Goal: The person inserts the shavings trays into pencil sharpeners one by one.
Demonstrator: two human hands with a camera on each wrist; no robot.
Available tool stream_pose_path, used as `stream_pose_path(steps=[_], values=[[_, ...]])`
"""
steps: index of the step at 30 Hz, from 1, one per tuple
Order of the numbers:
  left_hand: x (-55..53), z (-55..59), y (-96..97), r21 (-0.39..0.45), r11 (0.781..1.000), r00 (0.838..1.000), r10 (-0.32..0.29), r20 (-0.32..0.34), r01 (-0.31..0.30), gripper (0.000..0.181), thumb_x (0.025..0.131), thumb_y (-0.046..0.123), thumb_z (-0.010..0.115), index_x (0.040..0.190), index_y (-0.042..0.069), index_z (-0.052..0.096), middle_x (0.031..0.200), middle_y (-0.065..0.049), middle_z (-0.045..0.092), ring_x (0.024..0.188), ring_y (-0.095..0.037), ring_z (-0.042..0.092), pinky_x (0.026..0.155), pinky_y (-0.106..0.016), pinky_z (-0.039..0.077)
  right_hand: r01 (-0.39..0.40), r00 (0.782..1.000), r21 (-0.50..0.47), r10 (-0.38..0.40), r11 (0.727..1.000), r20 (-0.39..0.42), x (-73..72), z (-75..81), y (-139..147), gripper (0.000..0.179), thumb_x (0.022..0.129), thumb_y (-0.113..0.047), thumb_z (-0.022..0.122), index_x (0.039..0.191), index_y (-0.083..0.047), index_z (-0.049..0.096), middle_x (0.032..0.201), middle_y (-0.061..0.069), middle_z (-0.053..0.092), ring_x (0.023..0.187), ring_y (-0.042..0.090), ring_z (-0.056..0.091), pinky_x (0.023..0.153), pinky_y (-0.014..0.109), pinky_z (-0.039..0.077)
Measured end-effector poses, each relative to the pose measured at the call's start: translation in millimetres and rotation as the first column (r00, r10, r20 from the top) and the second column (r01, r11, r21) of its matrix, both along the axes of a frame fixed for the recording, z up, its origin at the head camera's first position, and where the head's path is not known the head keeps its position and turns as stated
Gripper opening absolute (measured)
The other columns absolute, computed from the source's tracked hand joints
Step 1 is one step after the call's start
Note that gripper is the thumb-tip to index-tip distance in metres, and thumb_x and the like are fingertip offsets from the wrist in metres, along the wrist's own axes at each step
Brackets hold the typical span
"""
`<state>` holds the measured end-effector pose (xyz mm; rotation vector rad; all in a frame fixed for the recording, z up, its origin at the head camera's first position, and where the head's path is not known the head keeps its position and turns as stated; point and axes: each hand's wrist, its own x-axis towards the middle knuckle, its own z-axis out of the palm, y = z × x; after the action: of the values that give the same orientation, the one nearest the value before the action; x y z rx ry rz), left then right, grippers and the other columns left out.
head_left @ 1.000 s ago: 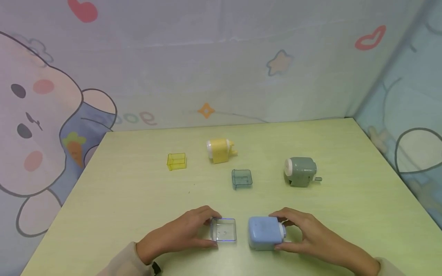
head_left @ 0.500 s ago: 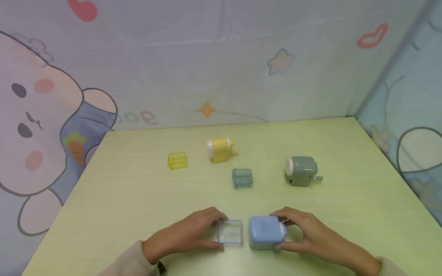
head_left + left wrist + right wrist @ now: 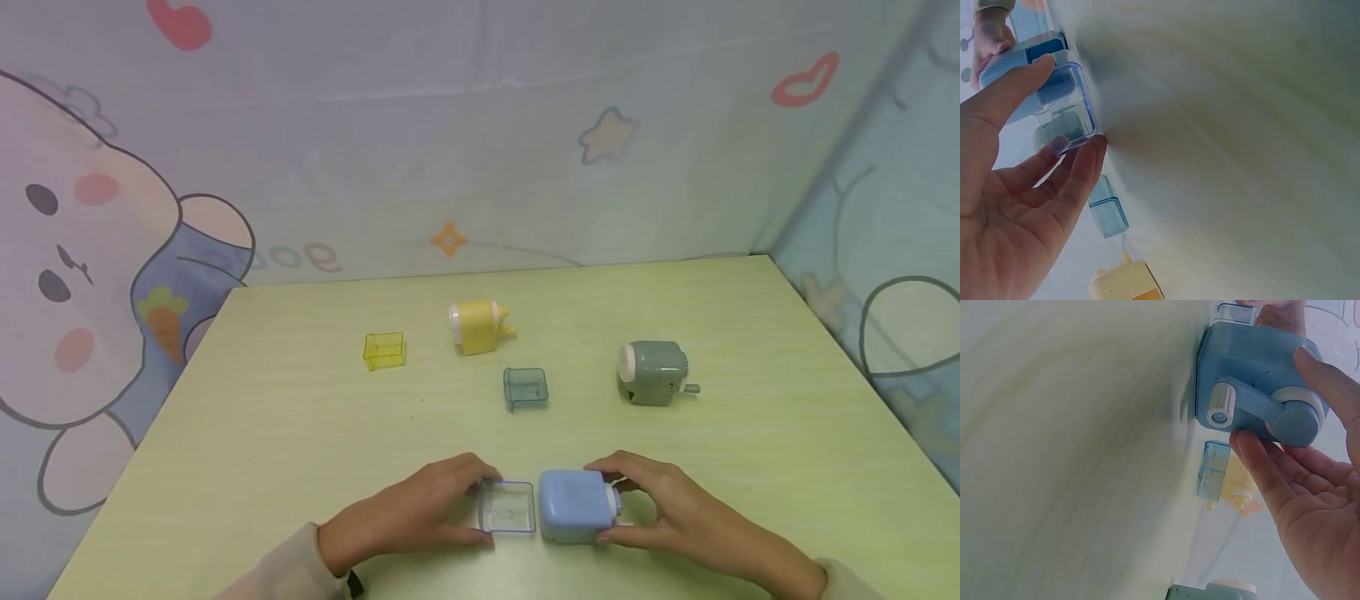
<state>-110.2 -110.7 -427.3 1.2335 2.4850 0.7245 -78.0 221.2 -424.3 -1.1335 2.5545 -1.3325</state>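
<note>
Zero seated: left fingers (image 3: 467, 467) pinch clear drawer (image 3: 512, 507), just beside blue sharpener (image 3: 574, 503) held in right fingers (image 3: 619, 461), bottom centre; yellow drawer (image 3: 385, 351), teal drawer (image 3: 526, 388) also out, mid-frame.

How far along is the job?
Done: the clear tray looks lined up with the blue sharpener. In hand: the left hand pinches that tray; the right hand grips the sharpener. Remaining, probably: seating that tray, then pairing the yellow tray and teal tray, both loose, with the yellow sharpener and green sharpener.
</note>
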Motion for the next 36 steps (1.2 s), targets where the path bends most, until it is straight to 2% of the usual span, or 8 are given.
stream_pose_path(steps=[7, 19, 36], values=[[1.0, 0.8, 0.9, -0.001, 1.000, 1.000, -0.001, -0.012, 0.001, 0.055, 0.086, 0.031, 0.080, 0.130, 0.007, 0.056, 0.119, 0.001, 0.057, 0.101, -0.004, 0.055, 0.090, -0.018, 0.045, 0.006, 1.000, 0.009, -0.006, 1.000, 0.008, 0.0, 0.6, -1, 0.054, 0.083, -0.029, 0.082, 0.129, -0.014, 0.057, 0.118, -0.005, 0.063, 0.100, 0.011, 0.063, 0.083, 0.030, 0.056], [-2.5, -1.1, 4.2, -0.011, 0.999, 0.999, -0.038, -0.034, 0.037, 0.055, 0.089, 0.034, 0.077, 0.130, 0.006, 0.055, 0.120, 0.000, 0.057, 0.101, -0.003, 0.054, 0.090, -0.017, 0.044, 0.003, 1.000, 0.003, -0.003, 1.000, -0.004, -0.4, 0.4, -1, 0.054, 0.083, -0.028, 0.082, 0.128, -0.014, 0.057, 0.118, -0.005, 0.063, 0.100, 0.011, 0.063, 0.083, 0.029, 0.056], [-0.1, -1.0, 11.9, 0.016, 0.999, 0.999, -0.032, -0.044, 0.033, 0.055, 0.088, 0.031, 0.078, 0.130, 0.004, 0.054, 0.122, -0.002, 0.057, 0.102, -0.005, 0.055, 0.090, -0.017, 0.045, -0.005, 1.000, -0.016, 0.005, 1.000, -0.009, -0.1, -1.7, -1, 0.053, 0.084, -0.026, 0.082, 0.128, -0.013, 0.056, 0.119, -0.004, 0.063, 0.101, 0.012, 0.063, 0.083, 0.030, 0.056]])
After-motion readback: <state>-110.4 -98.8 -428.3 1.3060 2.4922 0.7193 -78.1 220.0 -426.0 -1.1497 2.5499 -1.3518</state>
